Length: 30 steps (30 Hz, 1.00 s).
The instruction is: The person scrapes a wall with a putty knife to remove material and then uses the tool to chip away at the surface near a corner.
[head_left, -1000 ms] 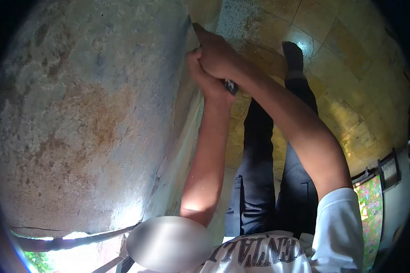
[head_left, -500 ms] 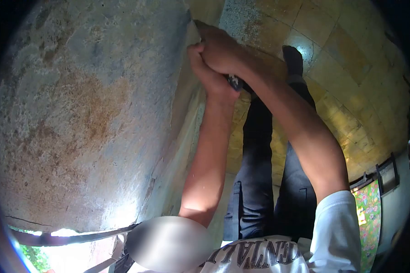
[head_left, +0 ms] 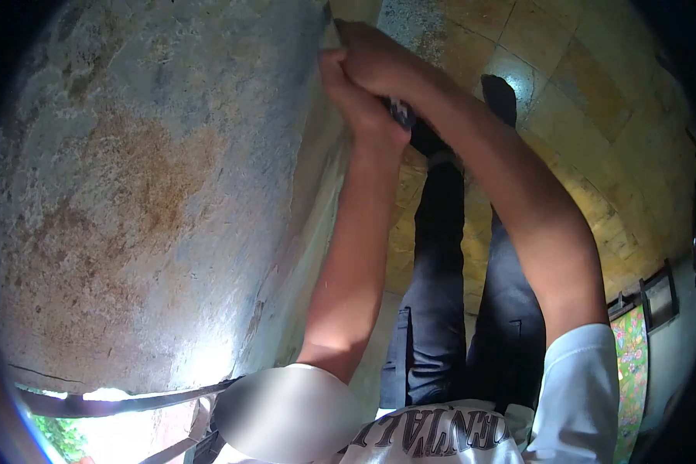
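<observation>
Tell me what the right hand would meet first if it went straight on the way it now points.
The right hand, closed over the left hand, points at the edge of the large weathered grey-brown stone surface. It seems nearly against that edge, so stone comes first, though depth is unclear.

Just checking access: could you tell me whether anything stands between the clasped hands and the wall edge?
Nothing visible: left hand and right hand, clasped round a dark tool, meet the wall edge directly.
</observation>
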{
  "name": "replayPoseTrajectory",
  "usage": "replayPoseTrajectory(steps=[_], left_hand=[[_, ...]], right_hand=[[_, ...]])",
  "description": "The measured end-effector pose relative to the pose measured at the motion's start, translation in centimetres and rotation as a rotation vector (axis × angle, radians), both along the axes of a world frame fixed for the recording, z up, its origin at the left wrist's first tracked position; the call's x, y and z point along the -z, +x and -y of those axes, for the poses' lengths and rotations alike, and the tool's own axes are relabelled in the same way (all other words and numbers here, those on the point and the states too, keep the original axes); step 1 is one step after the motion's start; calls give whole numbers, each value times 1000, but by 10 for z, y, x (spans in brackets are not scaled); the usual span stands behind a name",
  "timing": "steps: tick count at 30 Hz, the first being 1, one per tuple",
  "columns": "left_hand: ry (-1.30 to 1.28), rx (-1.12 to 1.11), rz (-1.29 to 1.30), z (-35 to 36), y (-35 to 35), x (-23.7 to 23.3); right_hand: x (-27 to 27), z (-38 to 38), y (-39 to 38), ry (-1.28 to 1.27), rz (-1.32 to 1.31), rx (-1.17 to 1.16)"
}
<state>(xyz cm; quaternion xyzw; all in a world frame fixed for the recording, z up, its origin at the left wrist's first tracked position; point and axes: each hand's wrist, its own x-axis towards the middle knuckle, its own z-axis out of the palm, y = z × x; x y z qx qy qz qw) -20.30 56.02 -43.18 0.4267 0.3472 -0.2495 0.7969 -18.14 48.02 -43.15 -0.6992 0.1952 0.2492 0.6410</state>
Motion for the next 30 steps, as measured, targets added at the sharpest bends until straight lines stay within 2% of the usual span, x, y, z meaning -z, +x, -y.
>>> replayPoseTrajectory(steps=[1,4,7,11,13,16,19,22,25,28,30], left_hand=[[-13,-1,-24,3,5,5],[82,-56,-32,5,-11,-11],[-21,-5,24,-1,-23,-40],[52,67,-24,-3,2,-21],[84,88,-27,2,15,-17],[45,114,-98,-2,-2,-39],[83,21,-114,-15,-18,-52],[91,103,-61,-26,-11,-56],[194,111,-131,-19,3,-47],[68,73,-98,-23,-6,-54],[54,50,-100,-24,-5,-63]], right_hand=[[-1,8,5,36,-113,-55],[3,-7,-11,-62,151,47],[-19,-27,-27,-156,144,109],[3,-18,-2,-84,54,30],[-9,1,9,-32,-17,-39],[-5,-12,-7,4,-61,45],[-2,-50,-30,-112,120,177],[-14,-54,-22,-21,28,171],[-21,-22,-3,264,-230,-23],[-38,-25,-14,29,-95,19],[-43,-27,-9,42,-98,-17]])
